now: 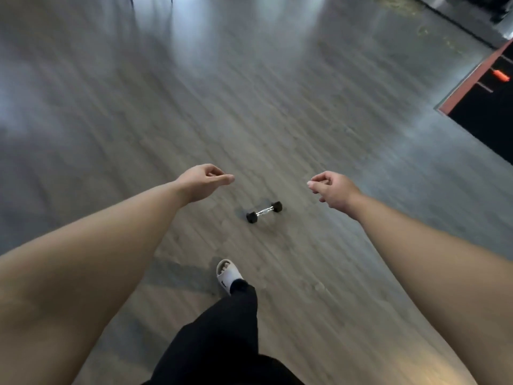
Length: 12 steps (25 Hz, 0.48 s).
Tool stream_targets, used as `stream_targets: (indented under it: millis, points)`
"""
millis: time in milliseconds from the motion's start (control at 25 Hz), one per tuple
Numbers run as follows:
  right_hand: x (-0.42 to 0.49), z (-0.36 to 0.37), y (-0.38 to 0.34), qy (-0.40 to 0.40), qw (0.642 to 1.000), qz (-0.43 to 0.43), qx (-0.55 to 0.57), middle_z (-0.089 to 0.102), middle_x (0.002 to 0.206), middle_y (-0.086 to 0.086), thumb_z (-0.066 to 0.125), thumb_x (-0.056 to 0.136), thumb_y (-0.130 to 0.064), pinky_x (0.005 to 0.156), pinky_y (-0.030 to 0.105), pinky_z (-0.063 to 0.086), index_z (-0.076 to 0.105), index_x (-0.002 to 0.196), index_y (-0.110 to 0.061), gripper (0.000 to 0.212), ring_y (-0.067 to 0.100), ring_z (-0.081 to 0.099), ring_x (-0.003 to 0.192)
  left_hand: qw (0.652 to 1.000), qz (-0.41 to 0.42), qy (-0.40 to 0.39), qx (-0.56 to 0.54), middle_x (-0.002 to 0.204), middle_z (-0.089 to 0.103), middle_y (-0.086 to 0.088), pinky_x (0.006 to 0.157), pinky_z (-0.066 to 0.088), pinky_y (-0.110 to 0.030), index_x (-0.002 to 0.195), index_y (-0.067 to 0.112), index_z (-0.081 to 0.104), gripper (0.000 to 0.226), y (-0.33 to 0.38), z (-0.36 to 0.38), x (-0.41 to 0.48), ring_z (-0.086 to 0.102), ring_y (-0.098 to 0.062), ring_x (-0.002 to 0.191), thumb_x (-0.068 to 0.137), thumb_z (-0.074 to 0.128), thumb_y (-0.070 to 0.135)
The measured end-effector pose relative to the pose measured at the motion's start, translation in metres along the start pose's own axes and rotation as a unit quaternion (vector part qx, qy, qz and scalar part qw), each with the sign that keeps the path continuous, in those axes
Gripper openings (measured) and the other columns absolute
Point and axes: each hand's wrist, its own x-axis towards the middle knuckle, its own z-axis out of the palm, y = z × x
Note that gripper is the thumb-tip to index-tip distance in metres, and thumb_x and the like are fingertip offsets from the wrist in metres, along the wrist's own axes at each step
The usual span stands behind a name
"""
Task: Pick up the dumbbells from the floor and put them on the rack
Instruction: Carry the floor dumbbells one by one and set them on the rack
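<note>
Wood-grain floor (pixel 277 120), hex-ended chrome-handled dumbbell (pixel 264 212)

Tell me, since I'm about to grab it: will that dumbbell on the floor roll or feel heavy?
The dumbbell has angular-looking black heads, so it probably won't roll far. It looks small, so likely liftable one-handed, though dense for its size. Its shiny metal handle may be somewhat slick.

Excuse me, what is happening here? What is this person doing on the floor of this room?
A person is walking over a wood-look floor toward one small dumbbell that lies ahead. Both arms are stretched forward; the left hand and the right hand are empty, with fingers loosely curled, and neither touches the dumbbell. One foot in a white slide sandal is stepping forward. No rack is clearly visible.
</note>
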Motion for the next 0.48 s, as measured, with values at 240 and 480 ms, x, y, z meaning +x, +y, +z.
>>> stream_targets:
  millis: [240, 480]
  points:
    - [0.136, 0.003, -0.008, -0.046, 0.997, 0.063, 0.030, 0.070, 0.100, 0.003, 0.070, 0.096, -0.036, 0.061, 0.030, 0.046, 0.064, 0.093, -0.028, 0.010, 0.020, 0.062, 0.075, 0.996, -0.081, -0.017, -0.035, 0.103, 0.070, 0.007, 0.081, 0.050, -0.031, 0.110, 0.028, 0.072, 0.057, -0.004, 0.026, 0.119, 0.066, -0.016, 0.093, 0.075, 0.069, 0.074]
    - [0.250, -0.001, -0.005, -0.077, 0.991, 0.099, 0.037, 0.069, 0.098, -0.001, 0.067, 0.097, -0.039, 0.069, 0.034, 0.047, 0.066, 0.106, -0.024, 0.018, 0.020, 0.061, 0.079, 0.986, -0.148, -0.027, -0.070, 0.114, 0.070, 0.009, 0.099, 0.053, -0.039, 0.106, 0.035, 0.072, 0.064, -0.002, 0.052, 0.185, 0.068, -0.018, 0.106, 0.063, 0.063, 0.082]
